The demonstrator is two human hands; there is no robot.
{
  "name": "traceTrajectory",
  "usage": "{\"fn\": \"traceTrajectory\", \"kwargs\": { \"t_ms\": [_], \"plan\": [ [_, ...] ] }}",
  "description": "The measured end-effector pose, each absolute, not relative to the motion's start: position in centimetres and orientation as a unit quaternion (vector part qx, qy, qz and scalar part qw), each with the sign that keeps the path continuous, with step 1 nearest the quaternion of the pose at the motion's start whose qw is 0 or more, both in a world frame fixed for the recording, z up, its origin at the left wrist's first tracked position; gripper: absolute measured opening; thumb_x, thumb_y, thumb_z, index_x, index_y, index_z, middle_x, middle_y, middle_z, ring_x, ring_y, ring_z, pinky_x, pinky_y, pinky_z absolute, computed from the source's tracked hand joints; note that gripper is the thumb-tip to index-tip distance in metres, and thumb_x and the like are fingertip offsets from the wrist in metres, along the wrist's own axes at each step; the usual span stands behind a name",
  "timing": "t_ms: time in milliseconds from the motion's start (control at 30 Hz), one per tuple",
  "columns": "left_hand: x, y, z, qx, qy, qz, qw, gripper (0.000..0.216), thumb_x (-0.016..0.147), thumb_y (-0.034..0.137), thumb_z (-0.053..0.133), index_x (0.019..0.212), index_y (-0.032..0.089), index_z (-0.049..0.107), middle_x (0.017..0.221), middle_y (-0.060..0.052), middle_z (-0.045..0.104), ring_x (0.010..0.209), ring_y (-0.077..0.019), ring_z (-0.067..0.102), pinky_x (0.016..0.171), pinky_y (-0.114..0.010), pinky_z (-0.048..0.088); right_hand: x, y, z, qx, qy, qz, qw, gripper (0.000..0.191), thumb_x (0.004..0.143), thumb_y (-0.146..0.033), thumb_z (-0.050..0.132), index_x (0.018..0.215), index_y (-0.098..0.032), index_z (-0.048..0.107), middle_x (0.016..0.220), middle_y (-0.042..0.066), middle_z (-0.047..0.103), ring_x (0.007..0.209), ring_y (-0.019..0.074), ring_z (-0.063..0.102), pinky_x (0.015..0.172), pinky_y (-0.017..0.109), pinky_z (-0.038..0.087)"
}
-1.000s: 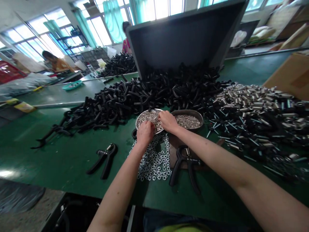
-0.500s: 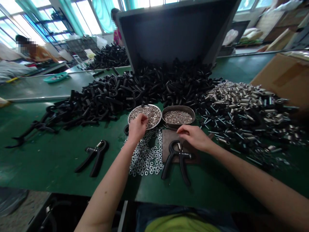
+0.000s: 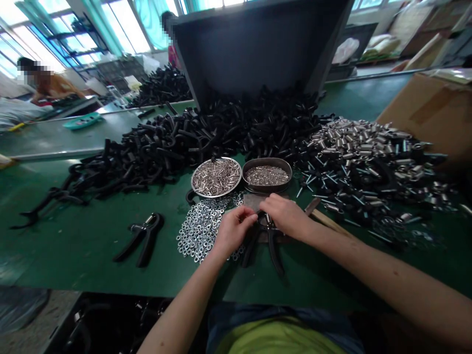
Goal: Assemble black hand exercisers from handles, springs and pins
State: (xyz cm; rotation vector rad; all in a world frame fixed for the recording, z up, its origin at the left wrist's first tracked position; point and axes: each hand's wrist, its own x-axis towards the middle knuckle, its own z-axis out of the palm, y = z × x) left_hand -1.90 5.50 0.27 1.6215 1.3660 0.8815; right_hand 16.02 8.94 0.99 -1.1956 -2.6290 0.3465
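A black hand grip strengthener (image 3: 273,251) with a metal spring lies with its head on a flat metal plate (image 3: 251,200). My left hand (image 3: 236,225) is at the left of that head, thumb and forefinger pinched together; anything between them is too small to make out. From the right, my right hand (image 3: 286,215) curls its fingers over the top of the head, their tips close to my left fingertips. What the right fingers hold is hidden. A second hand grip strengthener (image 3: 149,241) lies apart on the left.
A round dish of metal pins (image 3: 217,178) and an oval tin of small metal parts (image 3: 267,176) stand behind loose nuts (image 3: 201,228). Black handles (image 3: 158,152) pile before a grey crate (image 3: 254,54). Springs (image 3: 357,140) and a hammer (image 3: 328,221) lie right. Two people are beyond.
My left hand has left the pin dish and come right and down to the hand grip strengthener. My right hand has moved slightly left and down onto its head. The view has shifted a little.
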Motion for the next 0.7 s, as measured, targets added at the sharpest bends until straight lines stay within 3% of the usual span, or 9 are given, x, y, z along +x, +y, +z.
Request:
{"fn": "traceTrajectory", "kwargs": {
  "t_ms": [67,233,367,467,600,700],
  "plan": [
    [-1.3,5.1,-0.1,0.688,0.545,0.32,0.357,0.007,0.079,0.023,0.058,0.076,0.018,0.061,0.073,0.001,0.061,0.069,-0.0136,0.056,0.065,-0.025,0.042,16.5,8.4,0.6,-0.387,-0.914,0.078,0.096,0.021,0.088,-0.013,0.041,0.093,-0.014,0.062,0.088,0.011,0.063,0.088,0.0225,0.052,0.072,0.033,0.042],
    [-0.6,4.9,-1.0,0.749,0.518,0.285,0.299,0.007,0.084,0.02,0.055,0.079,0.018,0.059,0.08,-0.001,0.06,0.079,-0.0156,0.056,0.072,-0.026,0.042,21.8,5.7,-0.5,-0.481,-0.859,0.034,0.17,0.027,0.089,-0.018,0.042,0.112,-0.016,0.058,0.108,0.01,0.063,0.1,0.0218,0.053,0.085,0.034,0.043],
    [-0.4,4.8,-1.2,0.777,0.506,0.273,0.256,0.008,0.085,0.021,0.054,0.079,0.019,0.058,0.081,-0.002,0.059,0.08,-0.016,0.056,0.072,-0.026,0.043,27.2,2.1,-1.9,-0.631,-0.769,-0.057,0.086,0.026,0.087,-0.035,0.049,0.101,-0.017,0.059,0.094,0.011,0.061,0.086,0.0259,0.055,0.066,0.036,0.045],
    [-0.4,4.4,-1.3,0.8,0.501,0.262,0.2,0.01,0.087,0.022,0.052,0.081,0.019,0.059,0.081,-0.003,0.059,0.08,-0.0162,0.055,0.071,-0.026,0.043,29.2,0.4,-3.1,-0.667,-0.738,-0.087,0.058,0.025,0.088,-0.035,0.044,0.098,-0.016,0.057,0.087,0.011,0.06,0.08,0.0259,0.056,0.064,0.036,0.044],
    [-0.5,3.9,-1.2,0.856,0.472,0.196,0.076,0.018,0.091,0.023,0.043,0.084,0.019,0.059,0.083,-0.005,0.059,0.078,-0.0177,0.053,0.068,-0.027,0.042,28.5,0.7,-2.2,-0.676,-0.732,-0.035,0.081,0.031,0.091,-0.028,0.035,0.111,-0.016,0.055,0.095,0.012,0.062,0.081,0.0256,0.06,0.068,0.037,0.046],
    [-0.4,3.9,-0.7,0.883,0.446,0.14,0.039,0.018,0.091,0.018,0.042,0.088,0.02,0.06,0.086,-0.005,0.059,0.08,-0.0181,0.053,0.066,-0.028,0.041,26.0,1.8,0.3,-0.655,-0.73,0.093,0.169,0.038,0.093,-0.029,0.031,0.125,-0.019,0.048,0.112,0.011,0.063,0.093,0.0243,0.063,0.076,0.036,0.049]
  ]
}}
